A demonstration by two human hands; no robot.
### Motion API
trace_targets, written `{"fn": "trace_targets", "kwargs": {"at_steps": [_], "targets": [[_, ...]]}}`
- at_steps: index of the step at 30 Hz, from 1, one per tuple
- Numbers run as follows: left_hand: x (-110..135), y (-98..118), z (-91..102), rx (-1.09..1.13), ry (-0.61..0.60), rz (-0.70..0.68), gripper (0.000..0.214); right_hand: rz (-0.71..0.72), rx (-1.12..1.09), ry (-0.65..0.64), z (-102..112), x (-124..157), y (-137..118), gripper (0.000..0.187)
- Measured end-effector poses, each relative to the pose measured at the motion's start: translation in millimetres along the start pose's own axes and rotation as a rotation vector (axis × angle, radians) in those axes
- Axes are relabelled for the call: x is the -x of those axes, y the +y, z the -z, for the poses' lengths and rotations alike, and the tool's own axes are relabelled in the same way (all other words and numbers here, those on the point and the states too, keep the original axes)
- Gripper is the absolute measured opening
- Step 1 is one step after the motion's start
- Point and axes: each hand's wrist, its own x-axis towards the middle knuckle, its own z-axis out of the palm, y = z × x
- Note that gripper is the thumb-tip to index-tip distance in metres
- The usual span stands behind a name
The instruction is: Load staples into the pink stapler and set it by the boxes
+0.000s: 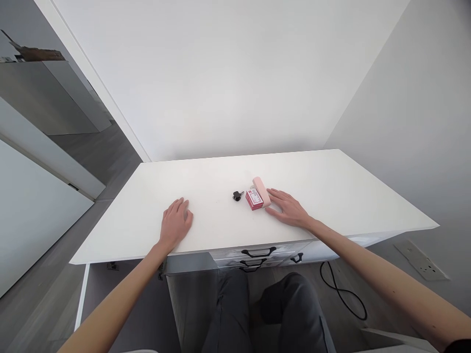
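Observation:
My left hand [176, 222] lies flat on the white desk [331, 191], fingers stretched out, holding nothing. My right hand [289, 208] also rests flat on the desk, fingers spread, its fingertips touching or just beside a pink oblong object [262, 190]. A small red box [253, 199] lies against that pink object on its left. A little further left sits a small black object [237, 196], apart from both hands.
The desk stands in a white corner, walls behind and to the right. Drawers with black handles [258, 253] sit under the front edge above my knees. A black cable [342, 291] and a white power strip [421, 260] lie on the floor at right.

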Motion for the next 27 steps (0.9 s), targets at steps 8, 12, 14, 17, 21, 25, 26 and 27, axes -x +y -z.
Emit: {"fn": "trace_targets", "kwargs": {"at_steps": [8, 12, 14, 17, 21, 25, 26, 27], "targets": [[-1.9, 0.6, 5.4, 0.073, -0.017, 0.024, 0.052, -0.001, -0.002, 0.004, 0.0, -0.2, 0.5, 0.059], [-2.3, -0.6, 6.3, 0.092, -0.02, 0.035, 0.052, 0.003, -0.005, 0.01, 0.6, -1.0, -0.9, 0.059], [-2.1, -0.7, 6.9, 0.099, -0.024, 0.037, 0.052, 0.001, -0.008, 0.009, 1.2, -1.0, -1.9, 0.058], [-1.5, -0.2, 8.0, 0.101, -0.027, 0.045, 0.053, -0.006, -0.019, 0.005, 1.4, -0.9, -2.9, 0.058], [-1.2, -0.3, 9.2, 0.096, -0.028, 0.054, 0.053, -0.009, -0.025, -0.001, -0.4, -1.4, -3.2, 0.059], [-1.5, -0.7, 8.8, 0.082, -0.027, 0.048, 0.053, -0.006, -0.02, 0.003, -1.1, -1.1, -2.8, 0.06], [-1.5, -0.4, 8.3, 0.076, -0.027, 0.044, 0.053, -0.009, -0.02, 0.005, -1.0, -0.9, -2.5, 0.06], [-1.5, -0.1, 7.8, 0.07, -0.028, 0.041, 0.054, -0.013, -0.021, 0.004, -0.8, -0.6, -2.3, 0.06]]}}
